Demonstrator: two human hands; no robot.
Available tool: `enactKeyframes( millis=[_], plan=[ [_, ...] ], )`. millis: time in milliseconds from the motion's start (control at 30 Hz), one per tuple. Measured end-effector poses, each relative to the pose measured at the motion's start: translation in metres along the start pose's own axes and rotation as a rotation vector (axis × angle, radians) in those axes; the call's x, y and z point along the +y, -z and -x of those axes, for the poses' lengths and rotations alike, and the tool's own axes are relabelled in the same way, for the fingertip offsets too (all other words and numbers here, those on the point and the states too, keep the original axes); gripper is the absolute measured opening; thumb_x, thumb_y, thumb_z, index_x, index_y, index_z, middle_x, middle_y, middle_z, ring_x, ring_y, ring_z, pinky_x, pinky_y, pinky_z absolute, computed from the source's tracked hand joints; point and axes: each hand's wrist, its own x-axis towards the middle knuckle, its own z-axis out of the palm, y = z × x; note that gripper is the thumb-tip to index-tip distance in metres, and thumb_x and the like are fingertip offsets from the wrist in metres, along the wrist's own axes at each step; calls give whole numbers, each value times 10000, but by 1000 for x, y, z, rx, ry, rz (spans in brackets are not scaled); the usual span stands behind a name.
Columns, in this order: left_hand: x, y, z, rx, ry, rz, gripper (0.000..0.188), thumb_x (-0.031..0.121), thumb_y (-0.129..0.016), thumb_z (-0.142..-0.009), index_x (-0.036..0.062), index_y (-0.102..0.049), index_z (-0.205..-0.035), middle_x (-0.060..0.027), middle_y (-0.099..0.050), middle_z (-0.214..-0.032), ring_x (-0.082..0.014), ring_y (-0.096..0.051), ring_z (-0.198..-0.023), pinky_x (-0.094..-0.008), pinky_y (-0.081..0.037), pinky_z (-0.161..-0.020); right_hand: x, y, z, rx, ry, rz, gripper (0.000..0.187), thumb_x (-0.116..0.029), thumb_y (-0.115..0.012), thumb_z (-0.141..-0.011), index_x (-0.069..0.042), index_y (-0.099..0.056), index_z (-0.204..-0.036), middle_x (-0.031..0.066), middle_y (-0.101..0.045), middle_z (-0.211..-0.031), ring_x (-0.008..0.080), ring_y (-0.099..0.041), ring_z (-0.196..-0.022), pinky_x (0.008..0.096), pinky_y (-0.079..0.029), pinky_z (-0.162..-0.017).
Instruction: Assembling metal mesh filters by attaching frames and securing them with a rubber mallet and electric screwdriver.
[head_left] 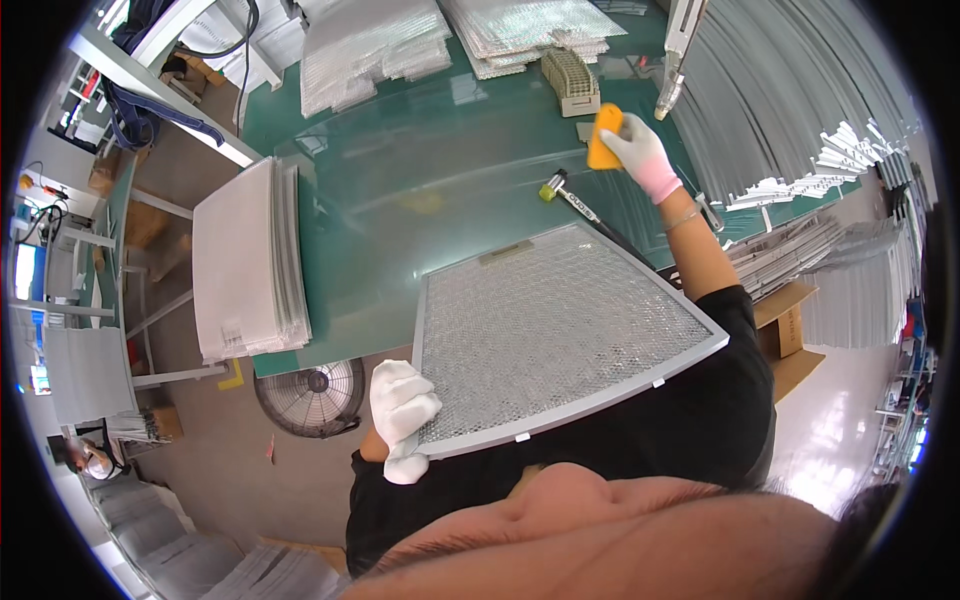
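A rectangular metal mesh filter panel [560, 330] with a grey frame leans from the bench edge toward my body. My left hand [402, 405], in a white glove, is closed round the frame's near left corner. My right hand [640, 150], in a white and pink glove, grips a flat orange scraper-like piece [605, 137] above the far right of the bench. Below that hand a hammer [570, 197] with a green and black head lies on the bench, its handle running behind the panel. Two small white tabs stick out of the panel's near edge.
The green-topped bench [380, 220] carries a stack of white panels [245, 260] at left and mesh sheets [370, 50] at the back. A box of small clips [570, 82] sits beyond my right hand. Long grey frame strips [790, 90] fill the right. A fan [312, 395] stands below.
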Motion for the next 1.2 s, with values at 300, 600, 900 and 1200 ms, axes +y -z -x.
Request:
enactKeyframes(
  millis=[300,600,900,1200],
  plan=[
    [-1,43,-135,585,-196,-590,147,74,-634,-838,-23,-628,-949,-59,-569,-678,-199,-545,-592,-282,-443,-585,7,18,99,-80,147,291,506,-262,-711,-791,-11,-592,-1214,187,-588,-1158,396,-566,-1078,450,-459,-955],
    [-68,2,-204,-822,-43,-952,201,125,-610,-850,112,-617,-1050,-43,-577,-740,-229,-638,-758,-376,-492,-643,-4,-7,139,-231,-20,319,368,-133,-558,-902,2,-524,-1242,196,-634,-1031,396,-633,-904,452,-520,-809],
    [-99,-30,-167,-119,-105,-967,606,328,-799,-680,82,-607,-1199,-32,-563,-746,-216,-567,-703,-389,-480,-780,-159,132,120,-325,319,-39,478,-50,-591,-883,0,-494,-1349,102,-585,-851,181,-614,-632,311,-523,-628],
    [-96,-45,-169,73,215,-1102,765,392,-798,-644,26,-564,-1273,-48,-559,-605,-240,-543,-586,-387,-436,-684,-226,177,68,143,707,-60,599,-35,-423,-985,13,-192,-1535,127,-576,-1057,55,-439,-630,176,-383,-541]
  ],
)
